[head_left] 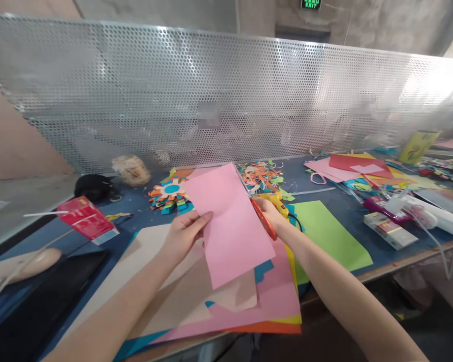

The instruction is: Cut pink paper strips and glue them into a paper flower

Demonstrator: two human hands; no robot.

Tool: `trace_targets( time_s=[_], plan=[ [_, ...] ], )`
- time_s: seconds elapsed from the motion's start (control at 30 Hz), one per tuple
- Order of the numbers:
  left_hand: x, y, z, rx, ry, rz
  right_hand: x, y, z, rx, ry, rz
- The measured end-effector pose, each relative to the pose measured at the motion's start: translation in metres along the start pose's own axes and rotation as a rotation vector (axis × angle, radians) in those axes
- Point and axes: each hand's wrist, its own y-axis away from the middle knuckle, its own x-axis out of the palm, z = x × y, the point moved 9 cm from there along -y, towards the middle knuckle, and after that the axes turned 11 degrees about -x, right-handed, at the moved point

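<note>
My left hand [191, 229] pinches the left edge of a pink sheet of paper [234, 226], thumb on top. The sheet is held tilted above a stack of coloured paper [275, 301]. In my right hand [270, 213] is a pair of scissors with orange handles [264, 221]. Their blades lie along the upper right edge of the pink sheet; whether they are cutting into it I cannot tell. Behind the sheet, to the left, sits a layered paper flower [171, 189] with a blue centre. A heap of paper scraps [258, 176] lies behind the scissors.
A green sheet [328, 236] lies to the right. On the left are a red drink carton [86, 218] with a straw, a black pouch [92, 187] and a dark flat panel [49, 306]. A perforated metal screen [226, 95] borders the back. A small box [390, 230] stands at right.
</note>
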Motion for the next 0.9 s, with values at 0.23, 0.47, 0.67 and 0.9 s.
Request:
trace_targets(
  time_s=[0.23,0.47,0.67,0.9],
  plan=[
    [-0.007,-0.003,0.001,-0.009,0.007,-0.019,-0.01,0.0,0.005,-0.029,0.156,-0.048],
    [-0.003,0.001,0.002,-0.044,0.014,-0.027,-0.009,0.0,0.005,-0.03,0.157,-0.033],
    [0.003,0.002,0.005,-0.061,0.003,0.017,-0.006,-0.002,0.006,-0.076,0.128,-0.003],
    [-0.003,0.001,0.006,-0.095,0.127,-0.019,-0.009,-0.003,0.002,-0.064,0.167,-0.031]
  ],
)
